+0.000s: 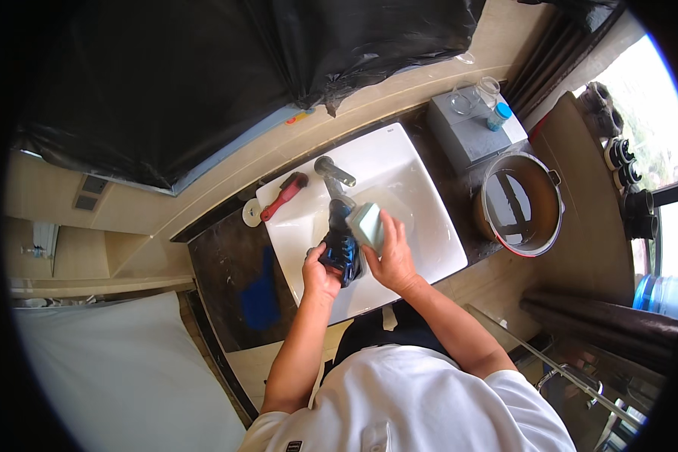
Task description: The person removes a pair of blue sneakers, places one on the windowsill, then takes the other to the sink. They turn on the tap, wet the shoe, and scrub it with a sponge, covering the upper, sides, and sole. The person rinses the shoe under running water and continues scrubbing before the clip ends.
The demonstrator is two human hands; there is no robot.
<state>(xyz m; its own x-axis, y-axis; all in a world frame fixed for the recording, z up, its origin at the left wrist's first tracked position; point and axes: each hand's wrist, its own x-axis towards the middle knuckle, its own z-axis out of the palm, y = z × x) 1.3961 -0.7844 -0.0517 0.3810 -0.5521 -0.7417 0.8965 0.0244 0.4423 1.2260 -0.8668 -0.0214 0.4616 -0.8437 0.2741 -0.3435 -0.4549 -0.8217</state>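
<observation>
Over a white rectangular sink (pixel 435 243), my left hand (pixel 321 275) grips a wet-looking black and blue shoe (pixel 340 240) by its near end. Its far end lies under the metal faucet (pixel 335 172), where water seems to run down. My right hand (pixel 394 261) is closed around a pale green block-shaped scrub brush (pixel 367 223), held at the right side of the shoe. The brush's underside is blurred, so I cannot tell whether it touches. On the sink's back left ledge lies a red-handled brush (pixel 285 198) with dark bristles.
Right of the sink, a metal bucket (pixel 547 240) holds water. A grey box (pixel 463 133) behind it carries glass jars and a blue-lidded jar (pixel 498 117). A blue flat object (pixel 260 299) lies on the dark left counter (pixel 217 271). Several shoes (pixel 621 161) line the windowsill.
</observation>
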